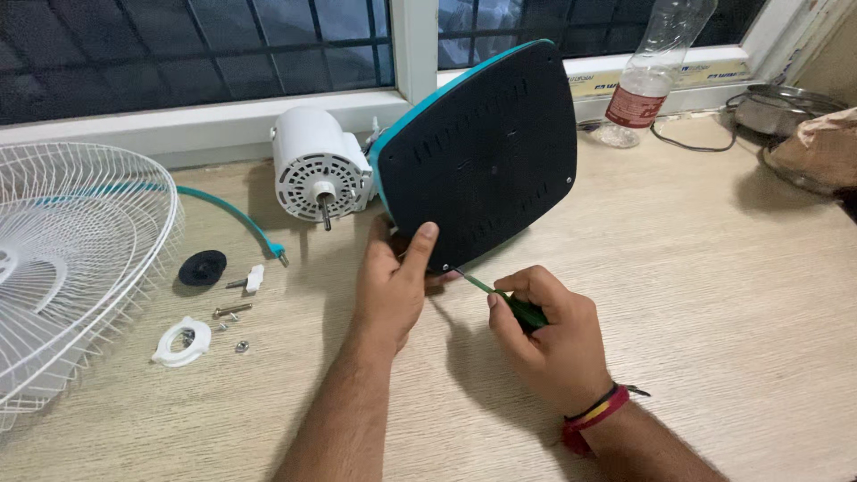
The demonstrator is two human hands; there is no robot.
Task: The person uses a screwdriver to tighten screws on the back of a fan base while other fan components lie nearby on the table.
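Two hands: both are working at the lower edge of a fan base [482, 147], which is standing tipped up on the wooden table [714, 295] with its black underside facing the camera.
Left hand [393, 286]: it is clasping the base's bottom edge, thumb pressed flat on the black panel — probably bracing it so the base is not rocking or sliding.
Right hand [544, 335]: it is clenched round the handle of a green screwdriver [500, 296], fingers wrapped tight, likely for turning force.
Screwdriver axis: its long axis is running from lower right up to upper left, the tip pointing at a screw spot near the base's bottom corner, just beside the left thumb.
Base position: it is leaning near the window sill, teal rim showing along its left edge, with the white motor [317, 170] touching or just beside it on the left.
Loose parts: a black disc [202, 267], a white ring [183, 341] and small screws [232, 311] are lying well apart to the left — seemingly set aside, near the white fan grille [71, 259].
Background: a clear plastic bottle [647, 76] is standing on the sill side.
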